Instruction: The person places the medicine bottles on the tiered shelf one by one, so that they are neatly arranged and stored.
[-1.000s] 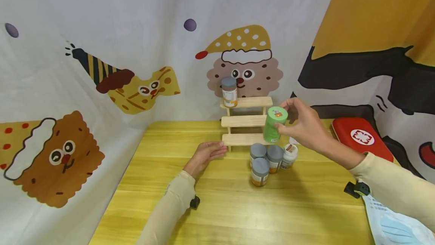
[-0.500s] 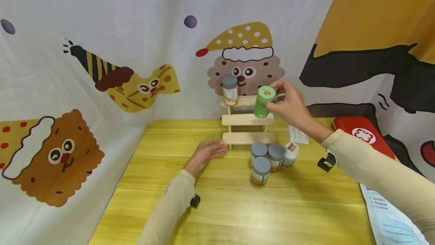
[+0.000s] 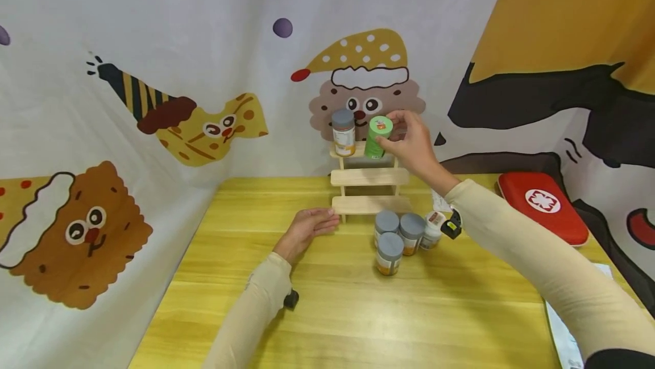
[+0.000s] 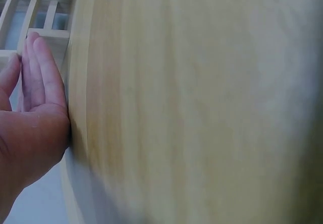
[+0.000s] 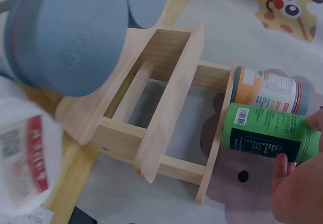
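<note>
My right hand (image 3: pixel 411 141) grips a green canister (image 3: pixel 377 144) near its lid, thumb in front and fingers behind. The canister stands upright at the top step of a three-step wooden rack (image 3: pixel 369 177), right of a grey-lidded jar (image 3: pixel 344 137). In the right wrist view the green canister (image 5: pixel 267 132) lies close beside that jar (image 5: pixel 270 90), its base at the top board. At the rack's lower left end my left hand (image 3: pixel 306 231) touches the bottom step with straight fingers. The left wrist view shows this hand (image 4: pixel 38 118) against the rack's side.
Several grey-lidded jars (image 3: pixel 390 247) stand in a cluster before the rack, with a white bottle (image 3: pixel 432 231) beside them. A red case (image 3: pixel 543 207) and a paper slip (image 3: pixel 441 203) lie to the right. A printed packet (image 3: pixel 563 335) lies at the table's right edge.
My right hand has carried the green canister up and left, from in front of the lower steps to the top step beside the jar. My left hand has stayed at the rack.
</note>
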Demonstrator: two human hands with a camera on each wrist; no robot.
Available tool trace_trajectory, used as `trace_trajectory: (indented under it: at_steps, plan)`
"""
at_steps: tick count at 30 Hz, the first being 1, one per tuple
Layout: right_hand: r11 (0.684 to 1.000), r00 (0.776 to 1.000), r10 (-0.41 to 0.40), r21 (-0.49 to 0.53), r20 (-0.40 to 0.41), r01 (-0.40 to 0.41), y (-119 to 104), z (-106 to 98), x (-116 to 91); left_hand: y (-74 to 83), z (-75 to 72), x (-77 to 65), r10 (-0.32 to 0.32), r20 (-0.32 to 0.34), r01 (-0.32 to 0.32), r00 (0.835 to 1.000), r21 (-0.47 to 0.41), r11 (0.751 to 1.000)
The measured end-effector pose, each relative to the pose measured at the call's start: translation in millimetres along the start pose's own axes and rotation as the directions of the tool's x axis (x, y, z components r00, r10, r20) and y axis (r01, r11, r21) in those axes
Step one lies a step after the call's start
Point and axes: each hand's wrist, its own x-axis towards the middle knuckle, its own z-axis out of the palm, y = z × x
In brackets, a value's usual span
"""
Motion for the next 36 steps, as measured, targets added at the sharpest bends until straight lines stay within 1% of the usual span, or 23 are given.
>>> trace_trajectory:
  at_steps: [5,10,16,22,26,32,36]
  plan:
    - [1.000,1.000,0.001,-0.029,-0.008,-0.001,-1.2,12.1,12.3,2.2,-1.8,-0.5,-0.001,-0.005,0.001,1.000,-0.009,1.000]
    - [0.999,1.000,0.019,-0.045,-0.014,-0.019,-2.2,19.4,21.5,1.5,-1.9,1.2,0.009,-0.002,-0.009,1.000,-0.019,1.000]
    - [0.999,0.999,0.028,-0.028,-0.030,-0.029,0.0,25.6,26.3,1.5,-0.7,0.6,-0.006,0.003,0.006,1.000,-0.021,1.000]
    - [1.000,0.999,0.002,-0.012,-0.044,-0.002,6.6,32.0,30.2,0.5,-2.5,0.0,-0.003,-0.006,0.003,1.000,-0.027,1.000]
    - [1.000,0.999,-0.011,-0.009,-0.033,0.011,10.2,32.9,31.9,0.5,-3.5,-0.1,-0.009,-0.004,0.009,1.000,-0.022,1.000]
    - [1.000,1.000,-0.010,-0.009,-0.010,0.010,11.2,28.0,31.7,1.2,-1.4,1.2,-0.013,-0.002,0.013,1.000,-0.014,1.000]
    - [1.000,1.000,-0.019,-0.005,0.018,0.019,14.9,25.1,30.0,1.2,-1.2,2.7,-0.002,0.005,0.002,1.000,-0.010,1.000]
